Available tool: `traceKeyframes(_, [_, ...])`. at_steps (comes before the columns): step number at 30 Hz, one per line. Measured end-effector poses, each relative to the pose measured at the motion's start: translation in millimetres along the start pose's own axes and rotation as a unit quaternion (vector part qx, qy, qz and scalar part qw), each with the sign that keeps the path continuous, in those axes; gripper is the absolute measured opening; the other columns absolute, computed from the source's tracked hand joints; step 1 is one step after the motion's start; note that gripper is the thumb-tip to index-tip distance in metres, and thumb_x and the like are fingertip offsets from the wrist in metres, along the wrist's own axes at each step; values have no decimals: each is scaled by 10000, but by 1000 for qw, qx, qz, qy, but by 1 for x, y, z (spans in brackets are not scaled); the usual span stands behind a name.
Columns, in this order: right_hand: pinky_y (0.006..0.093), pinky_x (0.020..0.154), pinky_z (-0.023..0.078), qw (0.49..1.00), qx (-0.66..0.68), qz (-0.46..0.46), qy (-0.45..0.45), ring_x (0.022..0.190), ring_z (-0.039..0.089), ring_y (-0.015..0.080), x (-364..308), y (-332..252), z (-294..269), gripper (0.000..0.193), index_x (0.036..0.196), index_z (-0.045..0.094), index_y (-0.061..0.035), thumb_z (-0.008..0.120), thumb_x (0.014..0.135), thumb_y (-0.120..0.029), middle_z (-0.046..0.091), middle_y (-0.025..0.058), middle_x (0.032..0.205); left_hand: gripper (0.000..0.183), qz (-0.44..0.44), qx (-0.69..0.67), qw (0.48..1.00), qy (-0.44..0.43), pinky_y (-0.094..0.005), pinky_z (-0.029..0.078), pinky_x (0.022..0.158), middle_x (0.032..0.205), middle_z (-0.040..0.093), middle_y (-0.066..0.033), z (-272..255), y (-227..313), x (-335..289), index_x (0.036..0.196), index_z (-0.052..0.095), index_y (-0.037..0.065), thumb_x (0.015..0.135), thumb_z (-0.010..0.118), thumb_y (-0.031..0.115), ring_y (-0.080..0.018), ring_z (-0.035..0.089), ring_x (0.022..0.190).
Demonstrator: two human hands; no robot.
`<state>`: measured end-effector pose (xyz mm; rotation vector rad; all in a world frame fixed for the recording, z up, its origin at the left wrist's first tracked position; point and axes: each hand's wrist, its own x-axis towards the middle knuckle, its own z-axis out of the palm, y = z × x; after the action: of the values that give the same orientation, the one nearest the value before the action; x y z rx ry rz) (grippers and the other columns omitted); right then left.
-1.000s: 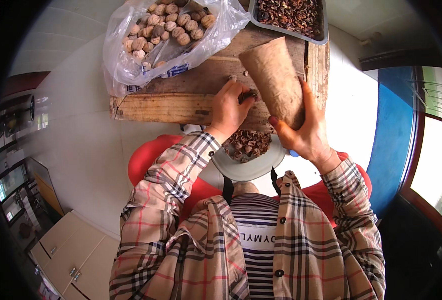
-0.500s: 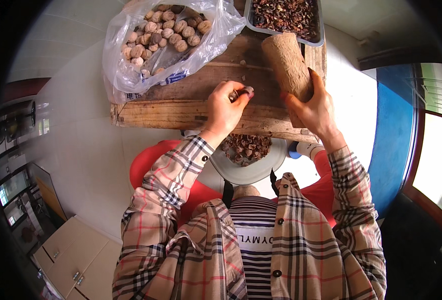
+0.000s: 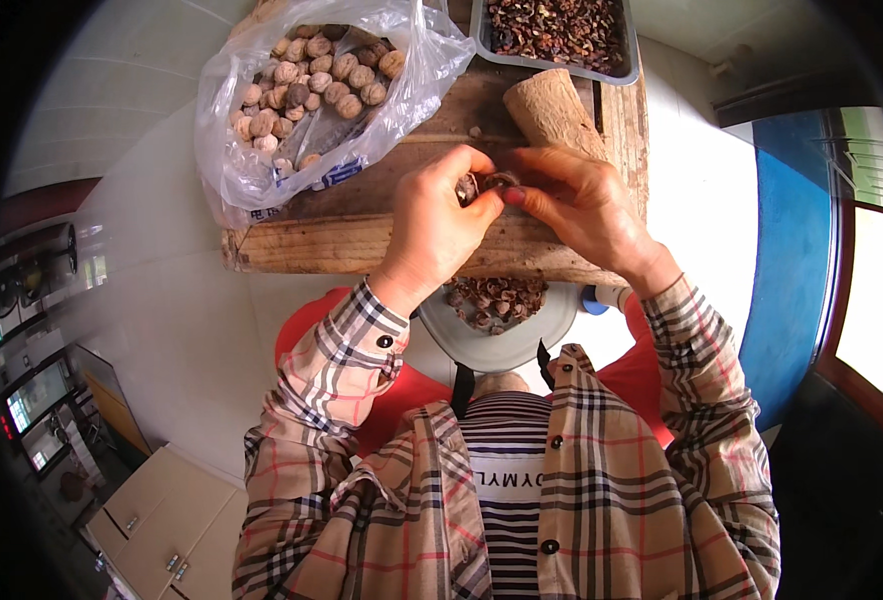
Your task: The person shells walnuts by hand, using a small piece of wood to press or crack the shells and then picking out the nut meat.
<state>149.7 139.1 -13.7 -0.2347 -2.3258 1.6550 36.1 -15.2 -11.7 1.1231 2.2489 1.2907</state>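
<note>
A cracked walnut (image 3: pixel 468 188) sits in the curled fingers of my left hand (image 3: pixel 430 215), above the near edge of the wooden table (image 3: pixel 382 236). My right hand (image 3: pixel 594 205) meets it from the other side, thumb and fingers closed on a dark piece of the walnut (image 3: pixel 502 181). Just beyond my right hand, a short wooden log (image 3: pixel 552 108) lies on the tabletop, its lower end hidden behind that hand. Whole walnuts (image 3: pixel 324 78) fill part of an open clear plastic bag (image 3: pixel 224 150) at the far left.
A grey tray (image 3: pixel 552 66) of walnut kernel pieces (image 3: pixel 560 30) stands at the far right of the table. Below the near edge, a pale basin (image 3: pixel 482 350) holds broken shells (image 3: pixel 497 302), between my knees. A small crumb (image 3: pixel 475 132) lies on the boards.
My right hand has let go of the log, which now rests on the table, and has come left to the walnut. My left hand still holds the walnut.
</note>
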Motion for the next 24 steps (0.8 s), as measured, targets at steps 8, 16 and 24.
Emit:
traceKeyframes(8, [246,747,550,973,166,158,-32,825,666,117,9,8,0,265,1139,636,49,620,948,-133,704,85,952,193,47,13,999,10,-289,497,719,865,664,-109,-6,3,2,955,625,-11,784,713,-11,-167,631,787])
traceKeyframes(16, [255,767,568,900,343,266,-37,850,683,154,14,11,2,260,1115,581,40,538,999,-188,685,104,973,182,-14,-37,999,-3,-275,500,769,927,678,-85,-10,-3,9,993,637,-20,818,688,-22,-149,635,868])
traceKeyframes(24, [244,725,551,890,358,280,-31,804,666,121,13,11,7,242,1080,594,12,550,996,-211,684,88,972,197,-45,-164,985,-37,-251,498,782,963,677,-47,-8,-8,13,1049,641,-8,857,683,5,-108,612,871])
